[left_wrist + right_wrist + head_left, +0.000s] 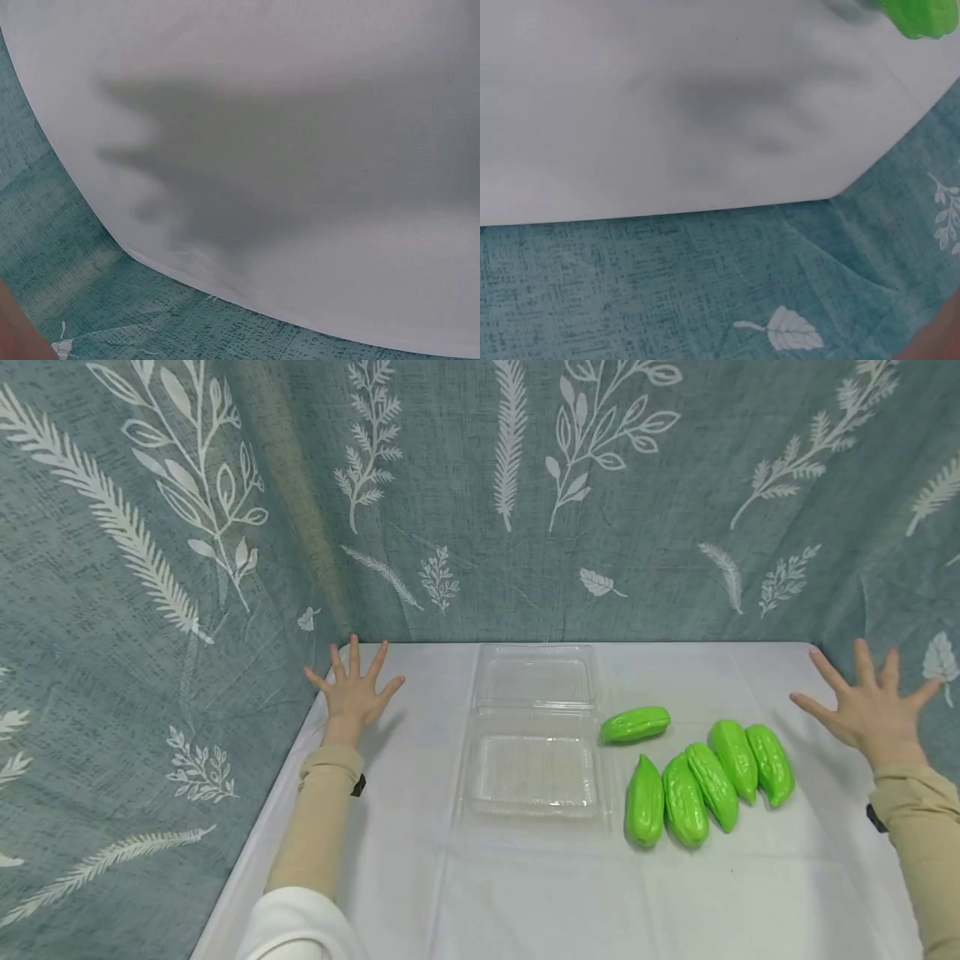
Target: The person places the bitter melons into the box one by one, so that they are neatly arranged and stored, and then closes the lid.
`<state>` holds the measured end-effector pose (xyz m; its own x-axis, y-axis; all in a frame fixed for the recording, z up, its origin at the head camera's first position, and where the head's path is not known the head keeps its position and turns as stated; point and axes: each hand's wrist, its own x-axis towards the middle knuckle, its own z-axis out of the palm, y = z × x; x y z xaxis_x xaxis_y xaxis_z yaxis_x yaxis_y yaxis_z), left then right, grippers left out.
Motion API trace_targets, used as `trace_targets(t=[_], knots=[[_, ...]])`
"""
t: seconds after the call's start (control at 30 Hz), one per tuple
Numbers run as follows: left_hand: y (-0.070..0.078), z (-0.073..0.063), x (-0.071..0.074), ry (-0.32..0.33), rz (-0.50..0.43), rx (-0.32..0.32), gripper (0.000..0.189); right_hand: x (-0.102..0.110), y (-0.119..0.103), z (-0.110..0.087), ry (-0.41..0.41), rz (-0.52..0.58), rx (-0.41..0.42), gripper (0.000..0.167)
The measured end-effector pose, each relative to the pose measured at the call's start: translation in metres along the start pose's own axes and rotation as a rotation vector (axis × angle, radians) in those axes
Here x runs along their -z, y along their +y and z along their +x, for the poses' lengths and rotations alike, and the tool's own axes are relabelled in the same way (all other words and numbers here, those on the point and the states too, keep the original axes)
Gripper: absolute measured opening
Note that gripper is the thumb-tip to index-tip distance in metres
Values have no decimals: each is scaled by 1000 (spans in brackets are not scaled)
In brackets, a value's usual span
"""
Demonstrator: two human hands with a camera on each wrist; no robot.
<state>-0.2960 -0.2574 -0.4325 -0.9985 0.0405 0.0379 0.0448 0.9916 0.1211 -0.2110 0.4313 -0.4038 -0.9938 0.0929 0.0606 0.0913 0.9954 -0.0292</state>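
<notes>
My left hand (352,697) is held over the table's far left corner, its fingers spread wide and nothing in it. On the right side, my right hand (876,714) also has spread fingers and holds nothing. Between them stands a clear plastic clamshell box (467,768), its lid (536,683) laid back toward the curtain. Nearest to the right hand is a shiny green, bumpy, bitter-melon-shaped vegetable (770,766). Several like it lie in a slanting row, and one (635,725) lies sideways beside the box. The right wrist view shows one green tip (922,16).
A white cloth covers the table (540,902). Blue-green curtains (465,577) with white leaf prints rise behind it and at both sides. Hand shadows fall on the cloth (247,165) in the left wrist view, and a rounded table edge shows there.
</notes>
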Motion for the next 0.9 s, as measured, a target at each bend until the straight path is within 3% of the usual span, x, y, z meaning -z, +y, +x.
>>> trace_targets(t=[0.5,0.9], knots=[[5,-8,3,-13,-20,-22,73,-2,-4,-7,11,47,35,89],[11,-6,-1,-23,-48,-62,74,-2,-9,-14,-13,54,53,88]])
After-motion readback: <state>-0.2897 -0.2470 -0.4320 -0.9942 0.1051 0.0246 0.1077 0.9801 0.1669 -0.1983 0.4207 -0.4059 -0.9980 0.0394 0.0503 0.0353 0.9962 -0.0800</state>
